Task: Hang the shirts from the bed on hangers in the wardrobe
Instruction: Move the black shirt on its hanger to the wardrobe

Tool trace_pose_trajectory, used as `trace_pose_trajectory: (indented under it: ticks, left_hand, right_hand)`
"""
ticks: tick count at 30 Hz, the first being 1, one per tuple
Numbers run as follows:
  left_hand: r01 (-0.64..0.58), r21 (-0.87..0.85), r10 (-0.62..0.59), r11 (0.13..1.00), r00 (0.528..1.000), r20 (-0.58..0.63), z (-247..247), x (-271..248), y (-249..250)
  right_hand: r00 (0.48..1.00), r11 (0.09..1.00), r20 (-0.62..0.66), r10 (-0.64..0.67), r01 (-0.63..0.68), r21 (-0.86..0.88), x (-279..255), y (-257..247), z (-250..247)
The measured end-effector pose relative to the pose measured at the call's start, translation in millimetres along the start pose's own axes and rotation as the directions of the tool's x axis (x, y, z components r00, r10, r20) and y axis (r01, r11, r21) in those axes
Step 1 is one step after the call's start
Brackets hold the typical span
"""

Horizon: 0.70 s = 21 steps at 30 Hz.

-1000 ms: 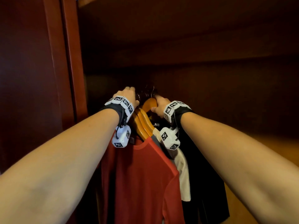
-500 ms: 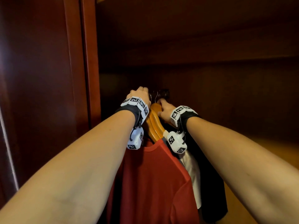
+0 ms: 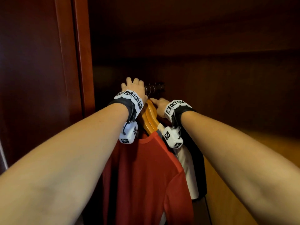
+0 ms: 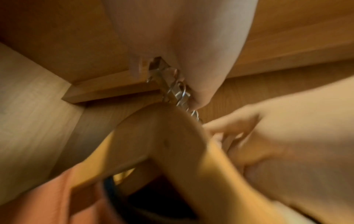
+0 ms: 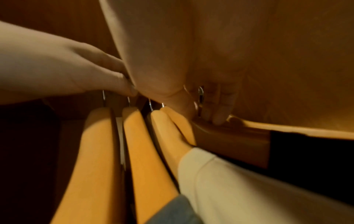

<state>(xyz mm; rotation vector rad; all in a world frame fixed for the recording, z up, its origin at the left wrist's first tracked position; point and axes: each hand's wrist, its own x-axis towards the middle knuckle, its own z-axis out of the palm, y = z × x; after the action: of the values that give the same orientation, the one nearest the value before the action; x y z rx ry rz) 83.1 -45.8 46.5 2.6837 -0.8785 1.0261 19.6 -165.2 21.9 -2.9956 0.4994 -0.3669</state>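
A red shirt (image 3: 146, 176) hangs on a wooden hanger (image 3: 149, 117) at the front of the row. Behind it hang a white shirt (image 3: 186, 168) and a black shirt (image 3: 198, 159). My left hand (image 3: 133, 86) is up at the metal rail (image 3: 154, 88). In the left wrist view the rail (image 4: 172, 87) runs between its thumb and fingers, just above the front hanger (image 4: 162, 136). My right hand (image 3: 159, 106) is among the hanger tops. In the right wrist view my right hand's fingers (image 5: 216, 106) curl round a hanger hook (image 5: 200, 97), beside several wooden hangers (image 5: 141, 144).
The wardrobe's dark red door frame (image 3: 81, 54) stands close on the left. A wooden shelf (image 3: 194, 38) forms a low ceiling over the rail. To the right of the black shirt the wardrobe interior (image 3: 243, 95) is dark, with nothing hanging in view.
My left hand has risen from the hanger tops up onto the rail. My right hand stays at the hangers. The view has shifted, so the clothes sit further right.
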Motion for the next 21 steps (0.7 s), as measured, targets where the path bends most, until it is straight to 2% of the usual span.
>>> trace_pose_trajectory:
  ticks: [3,5,7,10,12,13,15,17,21]
  left_hand:
    - [-0.091,0.099,0.101,0.991,0.99,-0.1,5,-8,-3]
    - [-0.178,0.166,0.205,0.97,0.966,-0.158,7,-14,-3]
    - [-0.298,0.171,0.326,0.939,0.931,-0.166,3,-18,4]
    - [-0.433,-0.02,0.431,0.901,0.9,-0.06,1,-23,23]
    - [-0.435,-0.163,0.452,0.885,0.887,0.088,9,-27,35]
    - [-0.439,-0.167,0.463,0.883,0.872,0.156,16,-29,39]
    - [-0.48,-0.039,0.474,0.877,0.845,0.248,29,-32,43]
    - [-0.516,0.101,0.472,0.851,0.835,0.284,37,-35,42]
    - [-0.518,0.129,0.462,0.846,0.831,0.31,38,-37,38]
  right_hand:
    - [0.996,0.999,-0.08,-0.034,0.037,0.037,-5,5,-4]
    - [0.992,0.997,-0.125,0.019,-0.01,0.078,-7,13,-4]
    - [0.988,0.995,-0.131,0.079,-0.07,0.076,-12,22,-4]
    - [0.988,0.99,-0.069,0.137,-0.136,0.021,-19,37,2]
    - [0.988,0.988,-0.02,0.152,-0.152,-0.023,-23,45,10]
    - [0.987,0.987,0.003,0.159,-0.159,-0.04,-23,50,15]
    - [0.984,0.983,0.034,0.176,-0.174,-0.055,-24,58,24]
    - [0.983,0.982,0.035,0.181,-0.179,-0.061,-27,63,29]
    - [0.981,0.98,0.03,0.189,-0.187,-0.063,-29,69,39]
